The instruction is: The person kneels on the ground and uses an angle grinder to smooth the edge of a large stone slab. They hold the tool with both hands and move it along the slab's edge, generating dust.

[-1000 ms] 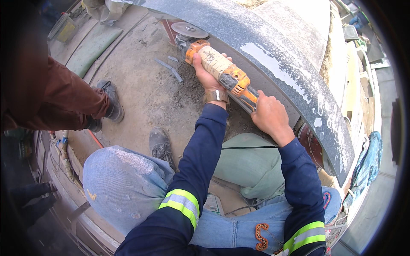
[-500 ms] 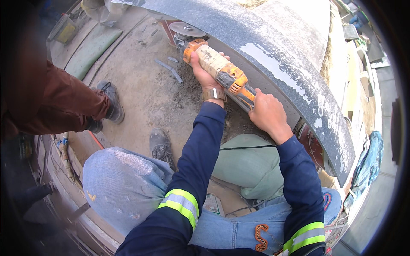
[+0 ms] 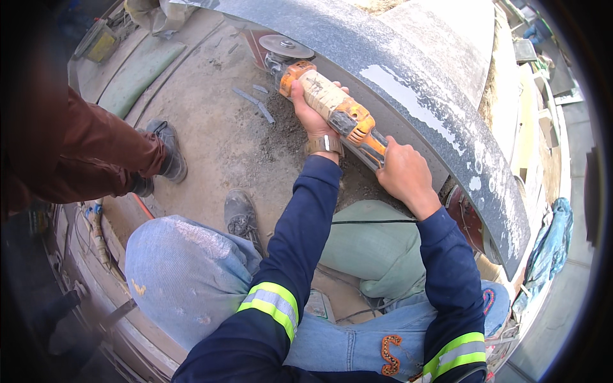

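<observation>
Angle grinder (image 3: 327, 97) slants longways, away and left to its round disc (image 3: 281, 44), left hand (image 3: 309, 118) gripping its middle, right hand (image 3: 409, 175) gripping its back handle (image 3: 373, 146).

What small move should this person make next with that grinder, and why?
Perhaps ease the disc slightly along the slab: the disc sits close by its edge, and the left hand and right hand both grip the grinder. Whether disc and slab touch is unclear.
</observation>
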Demonstrator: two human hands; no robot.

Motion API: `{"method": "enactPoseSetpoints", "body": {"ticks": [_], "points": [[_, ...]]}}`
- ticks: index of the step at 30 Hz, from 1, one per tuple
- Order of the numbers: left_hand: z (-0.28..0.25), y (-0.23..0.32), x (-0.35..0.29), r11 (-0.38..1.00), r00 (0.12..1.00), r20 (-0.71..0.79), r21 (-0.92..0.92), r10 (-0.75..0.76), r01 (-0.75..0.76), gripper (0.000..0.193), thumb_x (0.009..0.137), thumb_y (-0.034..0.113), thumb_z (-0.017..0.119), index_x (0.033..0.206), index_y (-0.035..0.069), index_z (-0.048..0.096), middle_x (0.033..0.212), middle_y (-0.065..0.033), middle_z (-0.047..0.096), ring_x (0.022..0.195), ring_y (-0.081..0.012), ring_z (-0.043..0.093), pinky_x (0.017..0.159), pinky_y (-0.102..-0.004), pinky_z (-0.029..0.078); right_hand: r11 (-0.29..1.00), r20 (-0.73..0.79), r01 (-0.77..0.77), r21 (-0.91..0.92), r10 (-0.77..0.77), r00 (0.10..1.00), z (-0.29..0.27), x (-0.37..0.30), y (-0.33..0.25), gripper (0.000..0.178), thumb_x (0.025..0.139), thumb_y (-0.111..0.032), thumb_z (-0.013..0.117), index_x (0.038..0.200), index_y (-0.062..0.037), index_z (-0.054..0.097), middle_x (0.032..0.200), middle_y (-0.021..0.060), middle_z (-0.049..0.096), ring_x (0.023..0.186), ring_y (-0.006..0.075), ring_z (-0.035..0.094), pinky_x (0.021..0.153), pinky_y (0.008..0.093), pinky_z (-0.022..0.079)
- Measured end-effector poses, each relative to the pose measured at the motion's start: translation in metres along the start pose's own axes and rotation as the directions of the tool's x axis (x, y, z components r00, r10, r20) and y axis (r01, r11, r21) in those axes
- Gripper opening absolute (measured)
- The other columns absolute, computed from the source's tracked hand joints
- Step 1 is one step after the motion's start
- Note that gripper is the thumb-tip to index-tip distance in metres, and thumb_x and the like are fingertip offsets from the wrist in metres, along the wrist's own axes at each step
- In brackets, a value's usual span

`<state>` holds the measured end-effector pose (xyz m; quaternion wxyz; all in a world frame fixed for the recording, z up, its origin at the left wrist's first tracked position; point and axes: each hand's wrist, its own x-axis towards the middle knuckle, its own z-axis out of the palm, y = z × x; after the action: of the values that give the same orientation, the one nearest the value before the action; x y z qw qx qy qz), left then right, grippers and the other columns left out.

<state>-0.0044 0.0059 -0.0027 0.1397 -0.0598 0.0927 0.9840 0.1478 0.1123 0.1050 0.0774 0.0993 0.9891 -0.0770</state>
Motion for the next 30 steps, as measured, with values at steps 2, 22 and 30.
{"method": "enactPoseSetpoints", "body": {"ticks": [2,22,30], "points": [[-0.001,0.0,0.0,1.0,1.0,0.007,0.002,0.003,-0.003,0.073,0.089,0.075,0.052,0.118,0.008,0.052,0.092,-0.0163,0.065,0.079,-0.0314,0.07,0.06,-0.046,0.06,1.0,-0.004,-0.001,0.0,0.001,1.0,-0.001,-0.001,0.0,0.029,0.078,-0.008,0.067,0.104,0.002,0.062,0.082,0.0247,0.07,0.079,0.0438,0.071,0.072,0.0522,0.058],[0.007,-0.001,-0.012,1.0,1.0,0.002,0.005,-0.012,0.012,0.069,0.091,0.073,0.052,0.121,0.011,0.053,0.091,-0.0163,0.065,0.08,-0.0313,0.07,0.061,-0.0453,0.061,1.0,-0.006,0.005,0.002,-0.005,1.0,-0.006,-0.01,0.001,0.025,0.078,-0.007,0.066,0.1,0.0018,0.061,0.08,0.0243,0.07,0.077,0.0432,0.071,0.07,0.0511,0.058],[0.004,0.002,-0.008,1.0,1.0,-0.019,0.021,-0.018,0.018,0.072,0.09,0.073,0.053,0.12,0.008,0.051,0.093,-0.017,0.065,0.08,-0.0318,0.07,0.061,-0.0464,0.061,1.0,0.007,-0.007,0.018,0.007,1.0,-0.001,-0.007,-0.001,0.022,0.077,-0.007,0.066,0.097,0.0022,0.061,0.081,0.025,0.069,0.078,0.0439,0.071,0.071,0.0522,0.058]]}}
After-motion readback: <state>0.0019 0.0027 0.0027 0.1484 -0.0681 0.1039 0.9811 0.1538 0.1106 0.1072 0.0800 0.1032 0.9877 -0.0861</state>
